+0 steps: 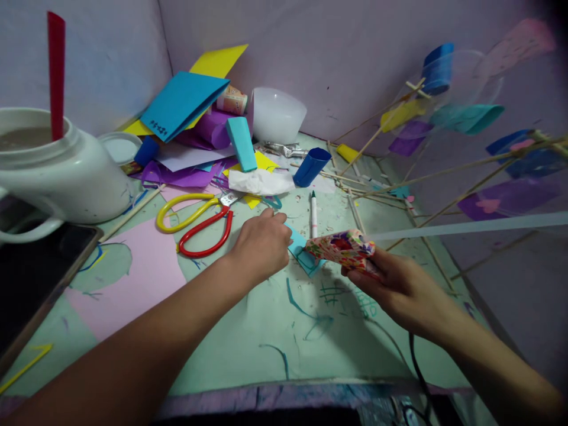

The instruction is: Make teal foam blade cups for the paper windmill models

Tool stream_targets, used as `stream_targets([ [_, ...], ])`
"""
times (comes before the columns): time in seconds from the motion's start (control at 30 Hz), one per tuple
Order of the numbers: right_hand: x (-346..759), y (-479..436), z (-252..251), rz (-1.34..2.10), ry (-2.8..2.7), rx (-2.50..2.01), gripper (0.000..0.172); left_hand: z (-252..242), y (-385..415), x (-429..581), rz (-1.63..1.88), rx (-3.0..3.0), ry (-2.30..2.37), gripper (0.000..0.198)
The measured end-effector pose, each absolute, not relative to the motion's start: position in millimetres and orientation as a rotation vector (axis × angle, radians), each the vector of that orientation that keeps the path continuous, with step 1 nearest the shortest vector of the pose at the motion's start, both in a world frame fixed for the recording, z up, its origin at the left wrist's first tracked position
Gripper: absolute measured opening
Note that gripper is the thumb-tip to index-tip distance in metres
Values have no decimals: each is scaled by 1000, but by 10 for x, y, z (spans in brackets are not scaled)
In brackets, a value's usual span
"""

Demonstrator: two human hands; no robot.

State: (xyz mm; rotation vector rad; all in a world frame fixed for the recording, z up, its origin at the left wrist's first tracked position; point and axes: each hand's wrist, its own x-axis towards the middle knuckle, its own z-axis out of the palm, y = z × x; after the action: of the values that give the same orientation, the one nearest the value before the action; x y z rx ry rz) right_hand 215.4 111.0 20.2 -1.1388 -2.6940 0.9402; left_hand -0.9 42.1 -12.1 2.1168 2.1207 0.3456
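My right hand (393, 284) is wrapped round a floral-patterned glue gun (341, 248), with a long whitish stick (465, 228) running out behind it to the right. The gun's nozzle end is over a small light-blue paper piece (304, 251) lying on the table. My left hand (265, 242) is closed at the paper's left edge, its fingers curled; whether they pinch the paper is hidden. A marker (314, 216) with a dark green tip lies just beyond the paper. Left of my left hand are scissors (208, 222) with yellow and red handles.
A white mug (66, 171) and a dark tablet (39, 272) are at left. Pink paper (146, 272) lies nearer. Coloured papers (186, 106), a white bowl (276, 115) and a blue paper tube (312, 167) are at the back. A stick frame (417, 171) stands at right.
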Motion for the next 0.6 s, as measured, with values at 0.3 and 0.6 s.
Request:
stream_targets([
  [0.3,2191,1141,244,791,-2710,-1164,31,-147,426,-6,359,2122,2125,28],
  [0.6,2231,1175,220,798,-2686,-1118,36,-165,428,-5,382,2132,2141,26],
])
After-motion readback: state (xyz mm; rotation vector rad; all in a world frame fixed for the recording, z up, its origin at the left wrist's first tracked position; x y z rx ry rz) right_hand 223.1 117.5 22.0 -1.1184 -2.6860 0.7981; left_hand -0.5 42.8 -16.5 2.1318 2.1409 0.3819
